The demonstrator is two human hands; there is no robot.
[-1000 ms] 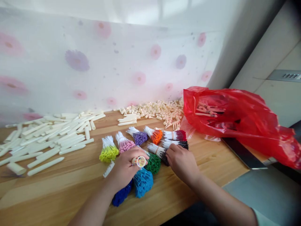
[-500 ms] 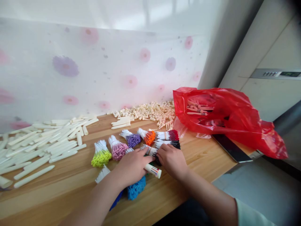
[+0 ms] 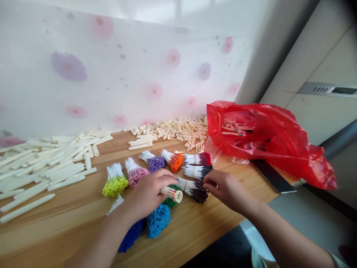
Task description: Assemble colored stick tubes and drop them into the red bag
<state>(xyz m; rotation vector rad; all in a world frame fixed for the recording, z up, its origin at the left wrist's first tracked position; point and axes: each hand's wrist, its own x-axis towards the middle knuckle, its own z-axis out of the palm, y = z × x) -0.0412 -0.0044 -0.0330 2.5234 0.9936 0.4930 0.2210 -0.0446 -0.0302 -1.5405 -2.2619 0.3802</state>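
My left hand (image 3: 152, 188) is closed around a cream pen barrel (image 3: 172, 194), its round slotted end facing right with coloured slides showing. My right hand (image 3: 220, 184) has its fingers pinched together at the dark tips of a bundle of black-tipped refills (image 3: 195, 190); whatever is between them is too small to make out. Behind lie a second dark bundle (image 3: 198, 171), a red one (image 3: 198, 159), an orange one (image 3: 173, 160) and a purple one (image 3: 154, 160). Pink (image 3: 135, 173) and yellow-green (image 3: 115, 180) bundles sit left. Light blue (image 3: 158, 220), dark blue (image 3: 131, 236) and partly hidden green (image 3: 170, 201) bundles are nearer.
Many cream pen barrels (image 3: 61, 160) are heaped on the wooden table (image 3: 83, 223) at left. Small cream parts (image 3: 173, 129) are piled by the flowered wall covering. A red plastic bag (image 3: 290, 137) holding pink parts lies at right, over a dark flat object (image 3: 269, 175).
My right hand has moved right, off the middle of the black-tipped bundle to its tips. My left hand has shifted slightly left with the barrel, whose end now faces the camera more. The view has shifted slightly.
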